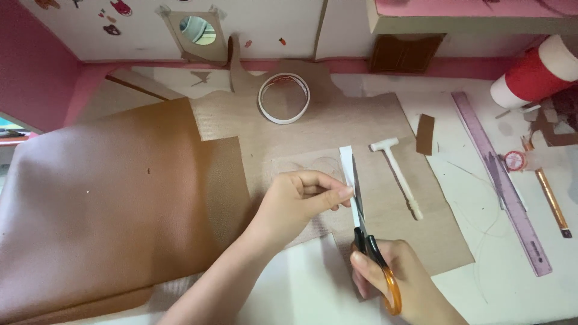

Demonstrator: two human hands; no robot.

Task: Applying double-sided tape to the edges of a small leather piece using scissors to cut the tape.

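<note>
My left hand (301, 198) pinches a narrow white strip (347, 165) of paper or tape between thumb and fingers, holding it upright over the brown cardboard sheet (433, 235). In my right hand (400, 280) are scissors (367, 235) with black and orange handles. Their blades lie along the strip's right edge, pointing away from me. Whether the blades are cutting into the strip is hard to tell.
A small white hammer (398, 174) lies right of the strip. Farther back sits a roll of double-sided tape (284, 98). A purple ruler (503, 180), a copper pen (551, 201), a small red tape roll (515, 160) and a red-and-white cup (536, 72) are at the right. Brown leather-like sheets (108, 198) cover the left.
</note>
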